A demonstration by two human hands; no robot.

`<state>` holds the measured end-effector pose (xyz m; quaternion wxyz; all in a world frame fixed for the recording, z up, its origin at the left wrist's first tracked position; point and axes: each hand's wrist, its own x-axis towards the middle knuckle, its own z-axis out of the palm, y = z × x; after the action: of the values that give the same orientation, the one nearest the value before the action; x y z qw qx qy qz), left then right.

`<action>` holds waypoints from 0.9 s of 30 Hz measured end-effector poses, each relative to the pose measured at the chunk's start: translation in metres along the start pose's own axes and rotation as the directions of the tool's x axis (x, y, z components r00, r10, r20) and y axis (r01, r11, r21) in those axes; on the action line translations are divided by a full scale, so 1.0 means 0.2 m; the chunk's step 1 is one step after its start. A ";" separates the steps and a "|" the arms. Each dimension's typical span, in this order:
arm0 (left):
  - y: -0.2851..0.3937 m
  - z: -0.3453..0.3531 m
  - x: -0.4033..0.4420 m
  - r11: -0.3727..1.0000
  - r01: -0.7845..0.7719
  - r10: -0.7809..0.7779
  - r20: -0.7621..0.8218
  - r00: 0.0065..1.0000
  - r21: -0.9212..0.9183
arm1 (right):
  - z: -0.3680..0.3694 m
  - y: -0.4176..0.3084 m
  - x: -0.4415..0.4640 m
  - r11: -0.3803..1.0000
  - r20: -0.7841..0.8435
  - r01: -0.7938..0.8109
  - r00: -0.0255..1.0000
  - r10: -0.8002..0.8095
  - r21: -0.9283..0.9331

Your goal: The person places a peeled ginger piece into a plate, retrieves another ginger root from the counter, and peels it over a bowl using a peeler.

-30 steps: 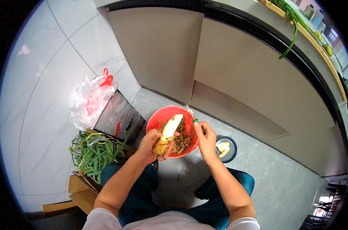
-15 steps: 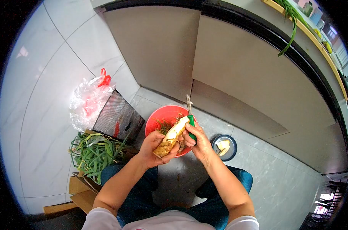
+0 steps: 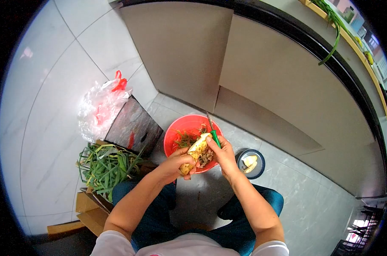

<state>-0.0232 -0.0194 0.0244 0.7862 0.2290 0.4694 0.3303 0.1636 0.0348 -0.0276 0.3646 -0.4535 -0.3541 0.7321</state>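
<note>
White veined tiles (image 3: 48, 128) cover the left wall (image 3: 40, 179), catching a pinkish glint (image 3: 27, 53). Below a black counter edge (image 3: 272, 20) (curved in this wide view), grey-beige cabinet panels (image 3: 283, 81) meet a grey tiled floor (image 3: 308, 202). A bright patch (image 3: 357, 230), lower right, may be a window.

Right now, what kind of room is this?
It looks like a kitchen, probably: there are cabinet fronts, a heap of leafy greens, and a partly peeled vegetable in the person's left hand.
</note>
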 end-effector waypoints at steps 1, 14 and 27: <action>0.01 0.00 0.00 1.000 0.007 -0.008 -0.005 1.000 -0.027 | -0.04 0.12 0.06 0.960 -0.097 0.185 0.973 -0.209 -0.209; 0.06 -0.07 -0.03 0.987 -0.150 0.152 0.030 0.988 -0.051 | 0.08 -0.01 -0.21 0.452 0.330 0.617 0.757 -0.564 -0.644; 0.03 -0.05 -0.01 0.995 -0.057 0.056 -0.017 0.998 -0.079 | -0.06 0.02 -0.01 0.608 -0.144 0.144 0.905 -0.399 -0.781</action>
<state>-0.0347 -0.0169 0.0242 0.7817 0.2081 0.4549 0.3724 0.1741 0.0333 -0.0348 0.3008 -0.6102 -0.6304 0.3740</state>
